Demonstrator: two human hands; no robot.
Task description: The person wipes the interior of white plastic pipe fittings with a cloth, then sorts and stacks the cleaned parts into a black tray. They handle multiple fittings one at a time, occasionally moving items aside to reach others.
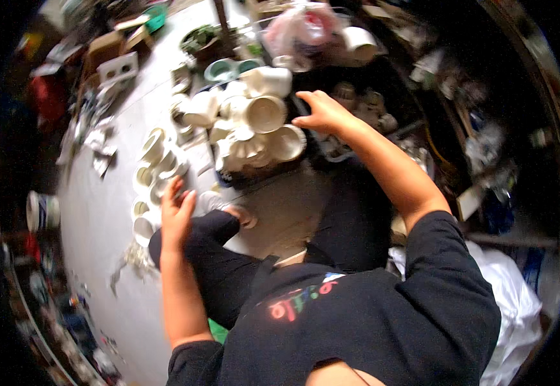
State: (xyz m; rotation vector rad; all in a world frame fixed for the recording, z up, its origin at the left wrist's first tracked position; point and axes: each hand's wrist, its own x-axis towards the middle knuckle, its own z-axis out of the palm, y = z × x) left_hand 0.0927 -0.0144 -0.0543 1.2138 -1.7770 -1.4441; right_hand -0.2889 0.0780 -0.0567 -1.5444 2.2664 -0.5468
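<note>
My left hand (176, 217) is raised beside a row of white cups or pots (143, 177) on the floor, its fingers apart and nothing seen in it. Farther forward, a pile of white cups and bowls (264, 114) lies stacked on its side in front of me. Just right of that pile my right hand (321, 113) reaches out, thumb and fingers spread, holding nothing. A fluted white piece (246, 144) sits low in the pile. Two pale green bowls (220, 70) stand behind it. Motion blur hides fine detail.
A potted plant (200, 41) stands beyond the pile. Pink plastic bags (304, 29) and a white cylindrical pot (358, 43) are at the back. A dark crate with brownish pieces (343, 96) lies right of my right hand. A white plastic sack (507, 299) is at my right side.
</note>
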